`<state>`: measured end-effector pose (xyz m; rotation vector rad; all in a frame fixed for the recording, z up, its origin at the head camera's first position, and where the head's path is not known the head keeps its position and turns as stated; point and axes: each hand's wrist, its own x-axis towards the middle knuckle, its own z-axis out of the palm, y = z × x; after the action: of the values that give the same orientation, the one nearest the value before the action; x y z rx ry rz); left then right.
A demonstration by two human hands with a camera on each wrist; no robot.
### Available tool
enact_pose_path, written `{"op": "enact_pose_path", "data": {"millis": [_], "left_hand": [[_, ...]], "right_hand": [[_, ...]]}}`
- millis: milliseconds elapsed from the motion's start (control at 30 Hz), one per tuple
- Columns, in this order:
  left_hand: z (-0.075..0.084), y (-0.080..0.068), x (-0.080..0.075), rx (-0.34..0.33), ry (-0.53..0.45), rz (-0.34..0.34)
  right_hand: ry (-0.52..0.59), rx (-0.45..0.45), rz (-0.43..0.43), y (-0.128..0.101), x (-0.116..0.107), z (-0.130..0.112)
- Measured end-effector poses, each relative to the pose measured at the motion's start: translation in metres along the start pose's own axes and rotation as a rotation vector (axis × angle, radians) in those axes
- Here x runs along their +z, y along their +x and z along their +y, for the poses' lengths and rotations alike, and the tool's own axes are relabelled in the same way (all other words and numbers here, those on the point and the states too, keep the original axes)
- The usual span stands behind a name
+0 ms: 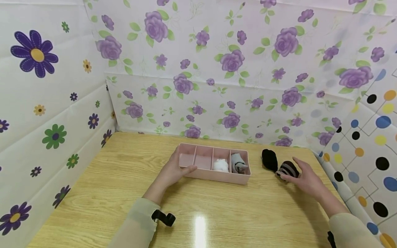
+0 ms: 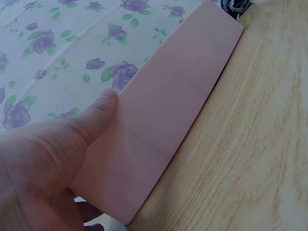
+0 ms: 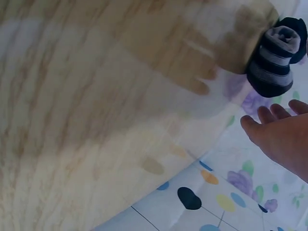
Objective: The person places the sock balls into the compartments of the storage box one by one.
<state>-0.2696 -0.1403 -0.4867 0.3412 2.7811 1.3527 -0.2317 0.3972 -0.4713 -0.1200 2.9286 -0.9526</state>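
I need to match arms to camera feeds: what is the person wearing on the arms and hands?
Both arms wear loose, pale beige-green long sleeves: the left sleeve ends at the wrist, as does the right sleeve. A small black clip-like mount sits at the left cuff, and a black piece shows at the right cuff. The left hand and right hand are bare: no gloves, and no rings or watch visible.

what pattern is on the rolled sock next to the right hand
The rolled sock has dark and grey stripes, clearest in the right wrist view.
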Motion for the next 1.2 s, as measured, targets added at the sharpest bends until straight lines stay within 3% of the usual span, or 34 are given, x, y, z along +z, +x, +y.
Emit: {"op": "enact_pose_path", "data": {"millis": [400, 533, 700, 867, 1200], "left_hand": [[-0.005, 0.002, -0.003, 0.020, -0.068, -0.025], [-0.009, 0.001, -0.005, -0.001, -0.162, -0.036], [-0.019, 0.002, -0.005, -0.046, -0.382, -0.026], [-0.027, 0.005, -0.002, -0.047, -0.556, -0.034], [-0.033, 0.004, 0.000, 0.004, -0.636, -0.072]], "right_hand": [[0.019, 0.031, -0.027, 0.006, 0.008, 0.013], [0.014, 0.022, -0.024, 0.008, 0.009, 0.011], [0.024, 0.014, -0.027, 0.010, 0.010, 0.011], [0.038, 0.013, -0.032, 0.013, 0.011, 0.012], [0.042, -0.016, -0.028, 0.013, 0.014, 0.011]]}}
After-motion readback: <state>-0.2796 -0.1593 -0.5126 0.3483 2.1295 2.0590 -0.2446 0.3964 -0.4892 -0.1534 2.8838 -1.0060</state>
